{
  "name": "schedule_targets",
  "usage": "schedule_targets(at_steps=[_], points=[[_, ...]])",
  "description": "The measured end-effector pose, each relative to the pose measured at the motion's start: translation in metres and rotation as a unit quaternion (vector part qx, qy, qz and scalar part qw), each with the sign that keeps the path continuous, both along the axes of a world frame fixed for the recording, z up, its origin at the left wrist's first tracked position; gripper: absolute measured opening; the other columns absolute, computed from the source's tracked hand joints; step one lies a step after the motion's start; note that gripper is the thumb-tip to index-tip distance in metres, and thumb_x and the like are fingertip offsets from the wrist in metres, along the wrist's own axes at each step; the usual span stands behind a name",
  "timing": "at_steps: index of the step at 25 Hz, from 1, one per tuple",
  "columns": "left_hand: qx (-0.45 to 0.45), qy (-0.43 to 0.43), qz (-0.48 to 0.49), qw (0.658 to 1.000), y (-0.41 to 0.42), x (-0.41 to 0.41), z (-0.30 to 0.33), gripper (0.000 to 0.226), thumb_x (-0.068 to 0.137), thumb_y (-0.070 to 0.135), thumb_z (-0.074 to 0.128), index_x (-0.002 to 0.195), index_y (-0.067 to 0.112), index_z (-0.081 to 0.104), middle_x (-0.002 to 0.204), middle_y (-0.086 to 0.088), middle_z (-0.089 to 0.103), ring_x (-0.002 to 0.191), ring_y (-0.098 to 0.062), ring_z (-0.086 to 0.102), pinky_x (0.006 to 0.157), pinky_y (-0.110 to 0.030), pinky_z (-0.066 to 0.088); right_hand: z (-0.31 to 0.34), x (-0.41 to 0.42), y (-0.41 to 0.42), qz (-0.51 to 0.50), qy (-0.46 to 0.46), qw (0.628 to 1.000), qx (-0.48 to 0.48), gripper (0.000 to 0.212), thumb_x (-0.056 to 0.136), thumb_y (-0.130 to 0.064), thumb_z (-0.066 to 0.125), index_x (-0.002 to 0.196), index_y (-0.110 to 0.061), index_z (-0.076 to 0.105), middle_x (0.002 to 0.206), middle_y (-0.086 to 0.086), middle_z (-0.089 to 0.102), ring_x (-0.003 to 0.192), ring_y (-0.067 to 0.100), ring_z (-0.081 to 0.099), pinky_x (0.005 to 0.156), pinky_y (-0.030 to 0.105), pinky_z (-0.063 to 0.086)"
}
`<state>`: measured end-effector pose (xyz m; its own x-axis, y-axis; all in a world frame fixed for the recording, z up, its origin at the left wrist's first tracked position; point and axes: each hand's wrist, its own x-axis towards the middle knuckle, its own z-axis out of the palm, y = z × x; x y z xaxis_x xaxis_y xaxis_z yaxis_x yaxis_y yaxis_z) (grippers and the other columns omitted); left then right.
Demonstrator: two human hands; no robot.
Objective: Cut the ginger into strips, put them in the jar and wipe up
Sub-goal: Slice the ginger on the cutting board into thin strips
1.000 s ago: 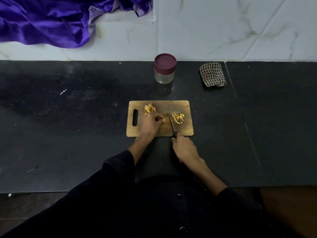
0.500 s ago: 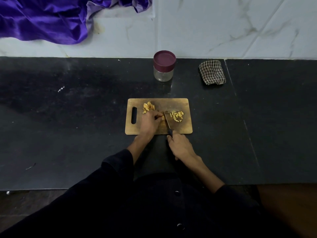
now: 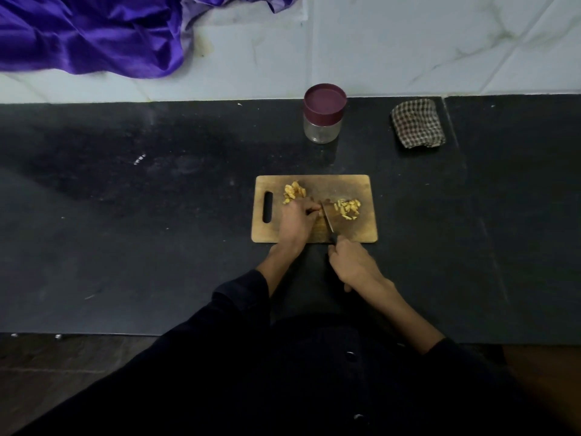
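A wooden cutting board (image 3: 361,231) lies on the black counter. My left hand (image 3: 297,220) rests on the board with curled fingers pinning a ginger piece, which the fingers mostly hide. My right hand (image 3: 353,262) grips the dark handle of a small knife (image 3: 328,220), its blade down on the board just right of my left fingertips. Cut ginger strips (image 3: 348,208) lie right of the blade. A pile of ginger slices (image 3: 294,191) sits behind my left hand. The glass jar (image 3: 323,114) with a maroon lid stands closed beyond the board.
A folded checked cloth (image 3: 418,124) lies at the back right of the counter, near the wall. Purple satin fabric (image 3: 91,33) hangs over the white marble wall at the top left. The counter's front edge (image 3: 94,334) runs just before my body.
The knife moved left from beside the strips to my left fingertips, then stayed there. My left hand has kept its hold on the ginger piece.
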<state>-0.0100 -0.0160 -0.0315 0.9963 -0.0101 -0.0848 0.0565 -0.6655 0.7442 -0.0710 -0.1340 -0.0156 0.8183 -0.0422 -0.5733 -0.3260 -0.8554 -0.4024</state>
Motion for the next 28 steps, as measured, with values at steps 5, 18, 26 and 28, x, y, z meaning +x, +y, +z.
schedule_targets(at_steps=[5,18,26,28], points=[[-0.009,-0.003,0.001,1.000,0.001,0.003,-0.006,0.019,0.084,0.008,0.068,0.103,0.008,0.072,0.105,-0.001,0.071,0.089,0.002,0.056,0.080,-0.004,0.041,0.000,-0.013,0.000,-0.003,0.041,0.999,-0.013,0.027,0.106,-0.031,0.035,0.119,-0.011,0.049,0.105,0.010,0.062,0.075,0.029,0.070,0.074,0.046,0.060],[-0.023,0.029,0.004,0.999,0.003,0.005,-0.009,0.023,0.086,0.010,0.067,0.109,0.009,0.069,0.110,-0.002,0.070,0.095,-0.004,0.060,0.084,-0.013,0.045,-0.006,-0.008,-0.017,-0.041,-0.048,0.998,0.009,0.024,0.106,-0.034,0.035,0.113,-0.014,0.049,0.097,0.010,0.065,0.060,0.024,0.066,0.072,0.043,0.057],[-0.050,0.089,0.020,0.995,0.007,0.013,-0.010,0.018,0.088,0.015,0.064,0.105,0.015,0.071,0.105,0.004,0.070,0.088,-0.006,0.062,0.085,-0.031,0.054,-0.003,-0.005,0.001,-0.005,-0.037,0.999,0.025,0.028,0.106,-0.034,0.038,0.117,-0.010,0.049,0.100,0.009,0.062,0.075,0.027,0.069,0.072,0.045,0.059],[-0.040,0.088,0.022,0.995,0.005,0.013,-0.009,0.017,0.088,0.015,0.065,0.104,0.015,0.071,0.106,0.004,0.070,0.090,-0.006,0.062,0.087,-0.029,0.053,-0.002,-0.004,0.002,-0.003,-0.039,0.999,0.021,0.029,0.106,-0.033,0.039,0.118,-0.010,0.050,0.105,0.010,0.062,0.082,0.029,0.069,0.077,0.048,0.059]])
